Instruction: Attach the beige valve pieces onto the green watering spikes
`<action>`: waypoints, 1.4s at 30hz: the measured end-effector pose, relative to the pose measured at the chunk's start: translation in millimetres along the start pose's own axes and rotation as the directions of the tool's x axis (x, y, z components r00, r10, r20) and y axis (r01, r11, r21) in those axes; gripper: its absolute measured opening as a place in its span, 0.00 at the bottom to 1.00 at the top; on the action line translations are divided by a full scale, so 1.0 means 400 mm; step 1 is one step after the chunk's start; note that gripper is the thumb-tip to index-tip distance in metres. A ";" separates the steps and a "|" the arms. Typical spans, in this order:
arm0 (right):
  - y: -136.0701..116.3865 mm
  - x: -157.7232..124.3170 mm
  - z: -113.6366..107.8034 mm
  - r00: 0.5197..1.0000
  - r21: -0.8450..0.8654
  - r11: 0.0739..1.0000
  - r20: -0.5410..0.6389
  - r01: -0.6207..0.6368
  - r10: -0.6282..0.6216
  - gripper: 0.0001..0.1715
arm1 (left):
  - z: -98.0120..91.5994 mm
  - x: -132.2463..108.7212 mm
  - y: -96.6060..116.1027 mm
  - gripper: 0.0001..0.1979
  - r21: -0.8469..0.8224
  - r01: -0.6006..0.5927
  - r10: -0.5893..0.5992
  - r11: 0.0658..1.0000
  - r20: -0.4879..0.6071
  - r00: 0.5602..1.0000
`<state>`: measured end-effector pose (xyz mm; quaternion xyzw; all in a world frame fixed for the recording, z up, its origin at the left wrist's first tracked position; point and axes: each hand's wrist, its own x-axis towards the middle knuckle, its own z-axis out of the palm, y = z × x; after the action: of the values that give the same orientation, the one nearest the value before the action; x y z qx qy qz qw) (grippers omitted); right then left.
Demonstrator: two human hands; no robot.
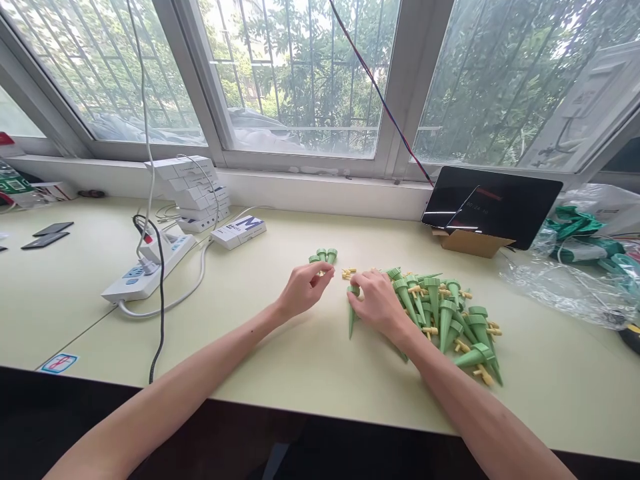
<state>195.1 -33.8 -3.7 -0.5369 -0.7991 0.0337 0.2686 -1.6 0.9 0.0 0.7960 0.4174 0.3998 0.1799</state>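
Note:
My right hand [376, 299] is closed on a green plastic watering spike [351, 321], its capped end up and its point toward the table's front edge. My left hand [304, 288] has its fingertips pinched together; whatever lies between them is too small or hidden to make out. Just beyond that hand are several green spikes [332, 255] grouped close together, partly covered by its fingers. Small yellow valve pieces [349, 273] lie between the two hands. A heap of green spikes [447, 320], mixed with yellow valves [484, 375], spreads beside and under my right forearm.
A tablet [493, 203] leans on a cardboard stand [473, 243] at the back right, with clear plastic bags [575, 287] beside it. To the left are a white power strip [150, 267] with cables, a stack of white boxes [193, 193] and a single white box [239, 232].

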 end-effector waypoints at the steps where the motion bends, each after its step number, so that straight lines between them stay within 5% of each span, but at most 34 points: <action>1: -0.001 0.000 -0.001 1.000 -0.002 1.000 0.000 0.001 -0.001 0.03 | -0.002 0.002 -0.003 0.15 0.003 0.000 0.000 1.000 -0.022 1.000; 9: -0.001 -0.003 -0.003 1.000 0.003 1.000 -0.017 0.000 0.000 0.07 | -0.038 0.033 -0.047 0.13 0.097 0.079 -0.056 0.992 -0.219 0.974; 16: -0.021 -0.004 -0.008 0.974 0.232 0.961 -0.204 0.148 -0.101 0.06 | -0.043 0.047 -0.098 0.10 0.159 0.139 -0.116 0.977 -0.150 0.982; 26: -0.068 -0.025 0.019 0.961 0.304 0.921 0.048 0.245 -0.272 0.11 | -0.036 0.048 -0.126 0.17 0.226 0.183 -0.173 0.957 -0.063 0.983; 42: -0.057 -0.022 0.027 0.967 0.301 0.933 0.094 0.198 -0.236 0.10 | -0.036 0.044 -0.107 0.15 0.205 0.285 -0.276 0.936 -0.070 0.959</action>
<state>173.5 -48.6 -8.4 -0.3969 -0.8555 0.1548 0.2943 -29.2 39.5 -9.1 0.7348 0.5705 0.3390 0.1401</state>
